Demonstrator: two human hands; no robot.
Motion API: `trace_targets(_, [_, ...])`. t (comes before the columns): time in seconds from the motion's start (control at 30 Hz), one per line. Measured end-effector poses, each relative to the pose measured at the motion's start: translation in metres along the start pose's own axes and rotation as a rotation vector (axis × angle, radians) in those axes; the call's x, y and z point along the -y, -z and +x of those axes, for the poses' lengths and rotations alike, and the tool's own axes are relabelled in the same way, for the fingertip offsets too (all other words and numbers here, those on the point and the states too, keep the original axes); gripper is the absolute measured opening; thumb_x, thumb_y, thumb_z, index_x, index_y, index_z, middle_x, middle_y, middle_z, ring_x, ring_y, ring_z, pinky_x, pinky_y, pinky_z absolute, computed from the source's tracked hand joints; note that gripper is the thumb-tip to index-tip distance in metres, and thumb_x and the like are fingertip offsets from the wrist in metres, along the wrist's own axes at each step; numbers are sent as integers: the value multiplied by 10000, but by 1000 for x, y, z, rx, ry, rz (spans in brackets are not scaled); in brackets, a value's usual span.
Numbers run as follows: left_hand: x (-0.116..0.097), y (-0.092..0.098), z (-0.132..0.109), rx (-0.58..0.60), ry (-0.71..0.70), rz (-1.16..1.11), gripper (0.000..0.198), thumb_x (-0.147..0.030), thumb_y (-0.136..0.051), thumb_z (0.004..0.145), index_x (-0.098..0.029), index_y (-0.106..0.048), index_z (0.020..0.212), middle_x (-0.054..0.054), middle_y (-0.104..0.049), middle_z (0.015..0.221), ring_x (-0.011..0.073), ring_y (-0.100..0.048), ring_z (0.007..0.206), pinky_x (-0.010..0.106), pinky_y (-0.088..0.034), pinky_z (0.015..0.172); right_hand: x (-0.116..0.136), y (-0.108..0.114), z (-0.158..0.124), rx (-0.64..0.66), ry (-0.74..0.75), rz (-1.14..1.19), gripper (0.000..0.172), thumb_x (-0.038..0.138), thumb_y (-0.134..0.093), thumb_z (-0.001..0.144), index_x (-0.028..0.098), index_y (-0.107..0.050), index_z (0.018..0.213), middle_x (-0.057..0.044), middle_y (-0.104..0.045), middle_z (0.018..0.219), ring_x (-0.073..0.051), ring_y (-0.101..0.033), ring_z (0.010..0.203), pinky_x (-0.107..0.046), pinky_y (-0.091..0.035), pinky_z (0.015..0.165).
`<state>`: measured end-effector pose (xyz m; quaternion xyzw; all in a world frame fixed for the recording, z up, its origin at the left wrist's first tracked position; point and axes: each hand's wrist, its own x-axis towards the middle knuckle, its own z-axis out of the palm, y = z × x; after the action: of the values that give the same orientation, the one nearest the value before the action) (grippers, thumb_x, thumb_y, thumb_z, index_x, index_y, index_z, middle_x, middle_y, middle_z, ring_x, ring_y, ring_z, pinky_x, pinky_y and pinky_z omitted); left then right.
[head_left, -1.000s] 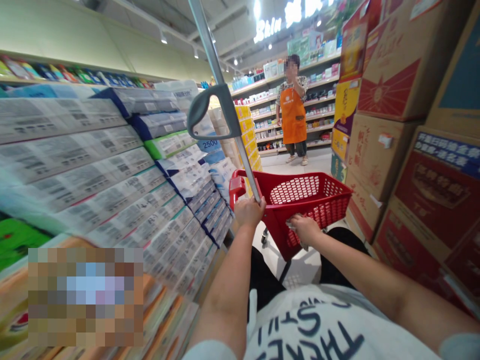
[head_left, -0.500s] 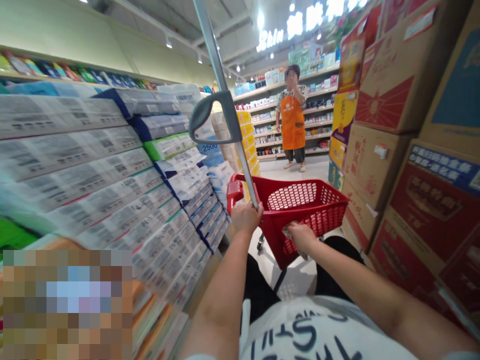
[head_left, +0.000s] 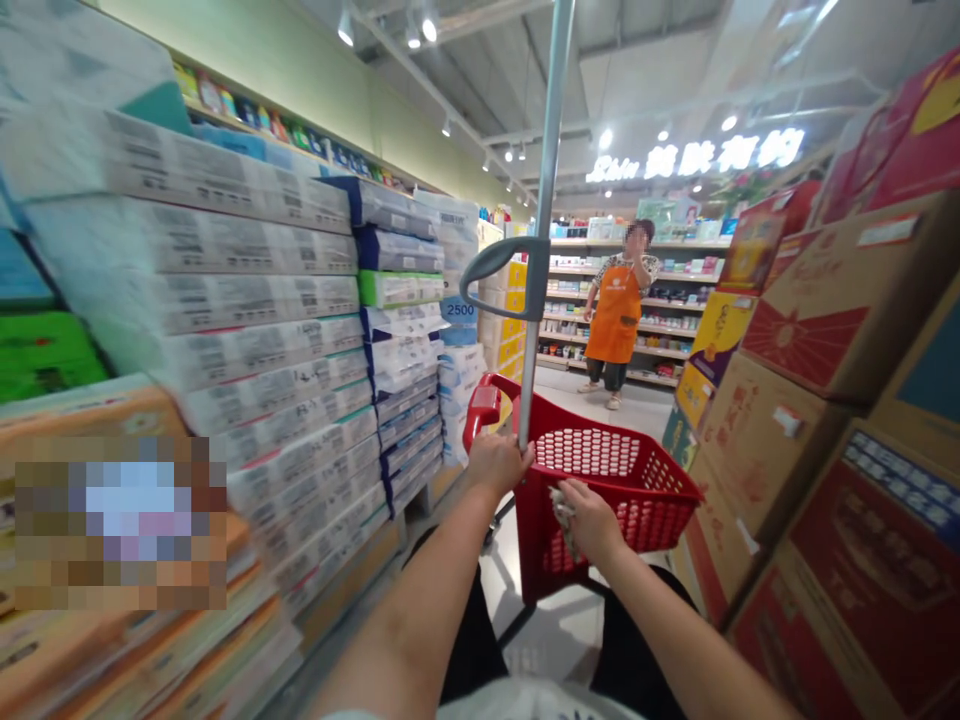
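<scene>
A red plastic shopping cart (head_left: 536, 540) with a perforated basket stands in front of me. A metal pole (head_left: 549, 150) rises from its near edge, with a grey loop handle (head_left: 535, 290) partway up. My left hand (head_left: 495, 466) is closed on the cart's near rim at the pole's foot, its fingertips partly hidden. In my right hand (head_left: 594, 525) is a crumpled, greyish cloth (head_left: 562, 518), pinched against the outer side of the basket. The inside of the basket shows only in part.
Stacked paper packs (head_left: 255, 300) line the left side and cardboard boxes (head_left: 817, 300) the right. Orange packs (head_left: 75, 650) lie at near left. Ahead, a person in an orange apron (head_left: 616, 310) stands before shelves (head_left: 559, 310).
The view has levelled and tilted up. My right hand and the cloth have shifted slightly down and left along the basket side. My left hand keeps its hold.
</scene>
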<state>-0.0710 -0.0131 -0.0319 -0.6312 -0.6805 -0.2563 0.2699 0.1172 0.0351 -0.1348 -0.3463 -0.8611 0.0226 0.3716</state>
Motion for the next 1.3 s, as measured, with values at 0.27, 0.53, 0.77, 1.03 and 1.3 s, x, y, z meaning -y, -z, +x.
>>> trace_targets(0.27, [1,-1,1,0,-14,3,450,-454,-400,869,-136,-686,731,122,-675,673,231,-633,707,378,-366,812,30,12,26,-178,-19,154,526,39,-423,670,178,-529,1166,-106,-530,1218,-201,-497,1133,-352,-427,957])
trace_targets(0.53, [2,-5,2,7,-11,-6,455,-462,-390,869,-139,-685,746,124,-677,686,239,-631,725,386,-361,831,5,20,28,93,-115,22,453,66,-439,742,165,-553,1169,-83,-625,1094,-202,-524,1040,-346,-377,936])
trace_targets(0.77, [2,-5,6,12,-23,-24,424,-440,-411,856,-143,-689,739,122,-672,679,236,-629,715,375,-369,804,34,21,45,111,-82,98,391,110,-477,779,182,-543,1157,-84,-590,1150,-180,-510,1056,-297,-363,926])
trace_targets(1.03, [2,-5,5,15,-26,15,452,-447,-368,874,-143,-690,787,119,-678,701,241,-632,716,377,-366,781,24,26,42,180,-233,-51,178,204,-458,854,163,-581,976,-80,-629,941,-169,-553,858,-253,-371,749])
trace_targets(1.3, [1,-2,7,65,0,36,449,-448,-357,879,-156,-691,813,115,-685,729,231,-629,742,373,-358,801,27,31,66,253,-354,47,275,298,-384,903,165,-611,826,-78,-644,791,-163,-565,716,-251,-361,622])
